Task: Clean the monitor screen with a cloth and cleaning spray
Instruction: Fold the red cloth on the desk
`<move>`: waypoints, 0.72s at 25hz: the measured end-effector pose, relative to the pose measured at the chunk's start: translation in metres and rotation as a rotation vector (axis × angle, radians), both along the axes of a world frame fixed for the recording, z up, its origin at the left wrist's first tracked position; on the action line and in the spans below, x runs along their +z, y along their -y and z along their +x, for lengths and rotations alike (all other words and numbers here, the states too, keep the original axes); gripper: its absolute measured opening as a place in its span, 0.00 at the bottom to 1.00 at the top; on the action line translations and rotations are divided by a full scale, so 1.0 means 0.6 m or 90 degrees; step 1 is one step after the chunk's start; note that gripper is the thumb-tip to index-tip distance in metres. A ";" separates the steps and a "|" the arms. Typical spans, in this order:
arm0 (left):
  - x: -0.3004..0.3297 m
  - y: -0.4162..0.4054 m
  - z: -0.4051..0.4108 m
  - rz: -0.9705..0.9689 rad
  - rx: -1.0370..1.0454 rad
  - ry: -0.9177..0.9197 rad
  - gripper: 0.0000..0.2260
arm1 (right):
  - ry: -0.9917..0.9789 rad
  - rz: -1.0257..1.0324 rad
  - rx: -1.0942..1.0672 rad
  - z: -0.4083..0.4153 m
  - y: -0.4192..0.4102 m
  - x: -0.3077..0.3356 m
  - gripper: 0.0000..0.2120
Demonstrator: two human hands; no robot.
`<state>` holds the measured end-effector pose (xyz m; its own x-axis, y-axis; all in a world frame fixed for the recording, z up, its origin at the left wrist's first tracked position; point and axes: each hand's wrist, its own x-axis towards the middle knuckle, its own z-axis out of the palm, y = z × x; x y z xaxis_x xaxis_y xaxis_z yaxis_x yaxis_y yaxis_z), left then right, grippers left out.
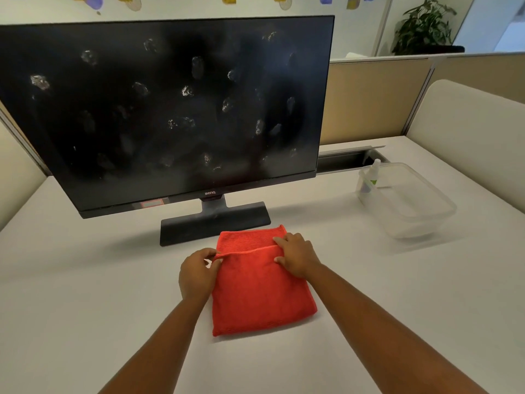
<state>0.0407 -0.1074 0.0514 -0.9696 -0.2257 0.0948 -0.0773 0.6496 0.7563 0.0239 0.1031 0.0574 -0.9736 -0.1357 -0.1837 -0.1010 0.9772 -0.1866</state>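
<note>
Head view looks down on a pale worktop [85,280] where a folded red cloth [261,291] lies just in front of the monitor [170,109] stand. Both hands are on the cloth's far end: the left hand [197,273] pinches the left corner of the upper fold between thumb and fingers, while the right hand [298,254] lies over the right edge of the same fold, its fingers bent around that edge and its thumb on top, so its grip looks closed on the cloth too. The dark screen is off and dotted with many pale smudges across its whole face, so wiping has not begun. A small spray bottle [370,177] stands in the corner of a clear plastic tub [426,220], well apart on the right. By my reading, the step in hand is preparing the cloth, either opening it or refolding it into a pad. The next move probably calls for freeing one hand, likely the right, to reach for the bottle while the other keeps hold of the cloth.
</note>
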 end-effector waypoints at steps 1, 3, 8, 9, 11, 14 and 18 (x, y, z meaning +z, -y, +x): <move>0.003 0.000 -0.001 0.036 -0.008 -0.030 0.06 | -0.013 -0.021 -0.008 -0.003 -0.001 0.004 0.21; 0.017 0.000 -0.007 0.119 -0.016 -0.056 0.07 | -0.008 -0.162 -0.044 -0.012 -0.006 0.020 0.14; 0.045 -0.009 -0.056 0.238 0.039 -0.068 0.09 | 0.029 -0.459 -0.153 -0.047 -0.031 0.070 0.12; 0.047 -0.014 -0.070 0.245 0.061 -0.065 0.09 | 0.016 -0.474 -0.178 -0.055 -0.032 0.069 0.13; 0.047 -0.023 -0.095 0.246 0.098 -0.049 0.10 | -0.015 -0.470 -0.233 -0.073 -0.029 0.055 0.14; 0.028 -0.027 -0.113 0.198 0.098 -0.009 0.13 | -0.048 -0.409 -0.279 -0.086 -0.019 0.021 0.17; -0.016 -0.037 -0.100 -0.105 -0.070 -0.095 0.21 | -0.048 -0.353 -0.250 -0.092 -0.019 -0.007 0.22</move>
<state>-0.0190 -0.0850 0.0416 -0.9598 -0.0899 0.2658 0.1049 0.7635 0.6372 -0.0312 0.1143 0.0535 -0.9774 0.1754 -0.1183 0.2086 0.7064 -0.6764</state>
